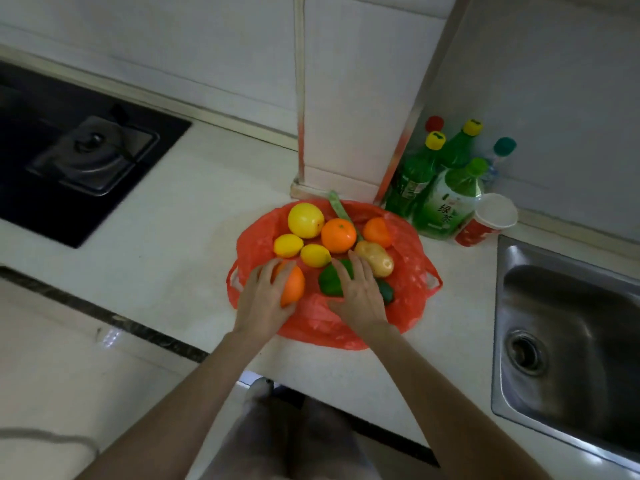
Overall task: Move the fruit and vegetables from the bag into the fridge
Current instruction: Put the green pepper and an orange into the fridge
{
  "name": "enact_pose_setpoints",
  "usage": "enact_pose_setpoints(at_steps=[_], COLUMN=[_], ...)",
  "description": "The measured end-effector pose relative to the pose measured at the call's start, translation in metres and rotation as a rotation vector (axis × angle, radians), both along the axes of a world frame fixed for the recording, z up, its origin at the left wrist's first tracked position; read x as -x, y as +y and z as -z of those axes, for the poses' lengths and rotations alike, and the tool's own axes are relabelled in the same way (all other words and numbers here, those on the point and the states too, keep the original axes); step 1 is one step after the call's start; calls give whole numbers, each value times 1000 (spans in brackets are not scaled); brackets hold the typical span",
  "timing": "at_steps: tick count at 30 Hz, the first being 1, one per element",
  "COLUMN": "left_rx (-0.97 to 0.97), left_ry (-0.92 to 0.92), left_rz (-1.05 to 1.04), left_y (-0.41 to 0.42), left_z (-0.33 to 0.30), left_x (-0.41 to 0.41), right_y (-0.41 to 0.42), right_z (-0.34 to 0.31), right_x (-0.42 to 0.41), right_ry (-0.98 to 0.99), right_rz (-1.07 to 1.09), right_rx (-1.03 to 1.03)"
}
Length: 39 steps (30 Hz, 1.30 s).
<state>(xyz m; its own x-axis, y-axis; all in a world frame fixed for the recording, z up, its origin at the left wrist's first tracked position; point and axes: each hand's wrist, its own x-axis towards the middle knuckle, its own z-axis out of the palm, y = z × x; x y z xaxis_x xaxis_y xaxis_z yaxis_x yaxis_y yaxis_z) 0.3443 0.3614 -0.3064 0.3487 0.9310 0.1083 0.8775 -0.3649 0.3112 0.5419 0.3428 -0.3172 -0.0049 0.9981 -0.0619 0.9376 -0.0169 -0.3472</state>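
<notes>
Spread flat on the white desk (166,237): a red plastic bag (408,271), opened out like a mat, with the produce lying on top. At the near left edge, an orange (294,284), gripped from the left by the left hand (263,299), fingers curled round it. Just beside, a green pepper (329,280), covered by the right hand (360,296), fingers bent over its top; whether actually clamped or only resting, hard to tell. Farther back, touching or nearly so: a potato (375,259), two small lemons (288,245) (314,255), a large yellow fruit (305,220), two more oranges (338,235) (377,232), and a long pale green vegetable (337,206) poking out behind. Another dark green piece (386,291) half hidden under the right wrist.

Beyond the bag: green bottles (446,202) and a red cup (485,220) in the corner, a steel sink (568,327) to the right, a black hob (69,150) to the left. No fridge in view.

Likely the picking-up step, with almost everything left to move. Next: lifting both pieces clear without rolling the neighbours, then turning to find the fridge.
</notes>
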Motion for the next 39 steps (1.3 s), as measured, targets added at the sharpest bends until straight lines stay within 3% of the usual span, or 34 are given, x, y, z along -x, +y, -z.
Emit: enact_pose_setpoints(at_steps=[5, 13, 22, 29, 39], left_rx=[22, 44, -19, -101, -227], left_ry=[-67, -139, -208, -229, -235], left_rz=[-72, -209, -319, -481, -841], left_y=[-23, -34, -38, -48, -136], left_z=[2, -5, -35, -76, -110], left_x=[11, 24, 80, 206, 438], right_y=[16, 18, 17, 27, 10], right_z=[9, 10, -39, -91, -127], right_x=[-8, -16, 29, 156, 431], right_ry=[-140, -124, -41, 140, 186], right_rz=[-135, -146, -187, -306, -711], right_rx=[77, 10, -140, -233, -223])
